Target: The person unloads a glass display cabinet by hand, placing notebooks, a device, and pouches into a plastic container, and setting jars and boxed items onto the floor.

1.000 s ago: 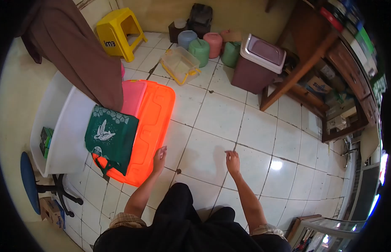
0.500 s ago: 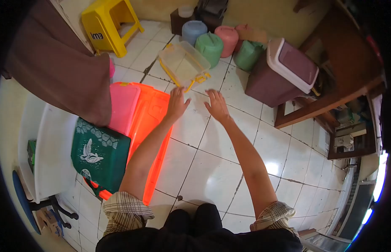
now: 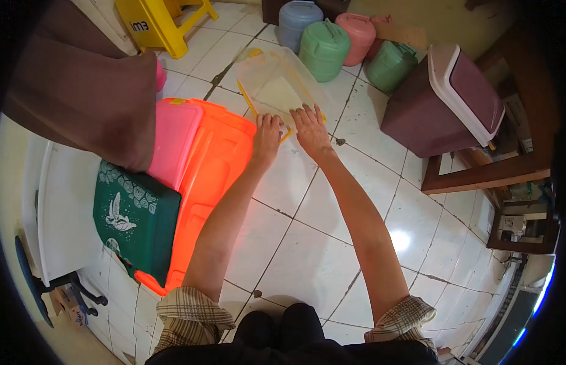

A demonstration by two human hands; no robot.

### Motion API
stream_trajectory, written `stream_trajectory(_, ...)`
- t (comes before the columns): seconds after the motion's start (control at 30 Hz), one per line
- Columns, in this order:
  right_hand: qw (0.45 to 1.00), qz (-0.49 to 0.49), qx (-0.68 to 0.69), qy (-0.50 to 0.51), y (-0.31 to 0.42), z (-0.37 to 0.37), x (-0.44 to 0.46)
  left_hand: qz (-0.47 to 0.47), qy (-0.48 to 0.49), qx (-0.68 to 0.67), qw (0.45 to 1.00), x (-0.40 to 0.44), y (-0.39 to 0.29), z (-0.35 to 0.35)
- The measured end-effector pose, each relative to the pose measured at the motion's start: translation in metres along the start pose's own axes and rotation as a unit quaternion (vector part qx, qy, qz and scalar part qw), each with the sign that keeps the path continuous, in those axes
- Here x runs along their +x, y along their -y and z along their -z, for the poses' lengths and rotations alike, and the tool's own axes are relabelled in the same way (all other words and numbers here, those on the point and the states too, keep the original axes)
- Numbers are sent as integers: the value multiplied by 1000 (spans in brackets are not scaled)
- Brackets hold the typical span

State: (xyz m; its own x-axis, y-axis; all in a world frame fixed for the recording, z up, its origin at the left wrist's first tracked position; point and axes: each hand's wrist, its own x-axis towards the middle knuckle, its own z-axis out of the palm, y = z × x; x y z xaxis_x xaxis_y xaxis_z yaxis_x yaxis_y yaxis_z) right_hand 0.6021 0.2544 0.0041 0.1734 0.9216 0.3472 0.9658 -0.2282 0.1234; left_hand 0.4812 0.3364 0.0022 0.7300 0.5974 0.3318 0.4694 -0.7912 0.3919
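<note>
The clear plastic container (image 3: 282, 92) with yellow handles is on the white tiled floor (image 3: 313, 237) in front of you, its open side up. Your left hand (image 3: 267, 139) is at the container's near-left corner, fingers bent; whether they have closed on its edge, you cannot tell from this view. Your right hand (image 3: 311, 132) is open, its fingers extended and slightly spread over the container's near end, thumb toward your other hand.

To the container's left and nearer you are an orange plastic lid (image 3: 219, 149), a pink lid (image 3: 175, 143) and a green bag (image 3: 140, 222) with a white print. Just beyond the container's far right side you have blue (image 3: 300, 27), green (image 3: 324, 52) and pink canisters (image 3: 355, 39). Well to the container's right is a maroon bin (image 3: 417, 103) with a white-rimmed lid.
</note>
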Motion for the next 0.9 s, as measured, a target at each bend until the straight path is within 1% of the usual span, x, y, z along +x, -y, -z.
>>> stream_trajectory(0.07, 995, 20, 33, 87, 9, 4, -10, -1, 28, -46, 999, -16, -3, 6)
stream_trajectory(0.1, 995, 20, 36, 86, 14, 5, -14, -10, 10, -56, 998, -22, -5, 7)
stream_trajectory(0.17, 999, 24, 26, 26, 20, 9, -25, -13, 8, -56, 998, -33, -9, 13)
stream_trajectory(0.37, 998, -2, 60, -25, 38, 61, -56, -47, -16, -55, 997, -63, -32, 49)
stream_trajectory(0.43, 997, -7, 65, -41, 47, 88, -74, -61, -27, -68, 995, -81, -44, 69)
stream_trajectory(0.5, 996, -21, 75, -54, 59, 116, -88, -89, -1, -94, 992, -96, -51, 94)
stream_trajectory(0.53, 996, -18, 69, -63, 63, 131, -92, -95, -10, -92, 991, -100, -55, 110)
stream_trajectory(0.6, 993, -18, 103, -60, 66, 162, -104, -147, -16, -128, 981, -111, -63, 138)
stream_trajectory(0.63, 991, -15, 115, -65, 68, 178, -110, -168, -6, -112, 979, -116, -63, 149)
stream_trajectory(0.67, 992, -17, 106, -69, 69, 194, -118, -175, -12, -116, 978, -121, -63, 159)
stream_trajectory(0.73, 994, 2, 95, -58, 78, 227, -138, -240, -11, -177, 955, -126, -67, 198)
stream_trajectory(0.87, 996, -22, 67, -47, 112, 310, -197, -297, 15, -193, 935, -154, -83, 248)
stream_trajectory(0.9, 997, -37, 55, -41, 122, 332, -215, -263, -2, -230, 937, -161, -90, 255)
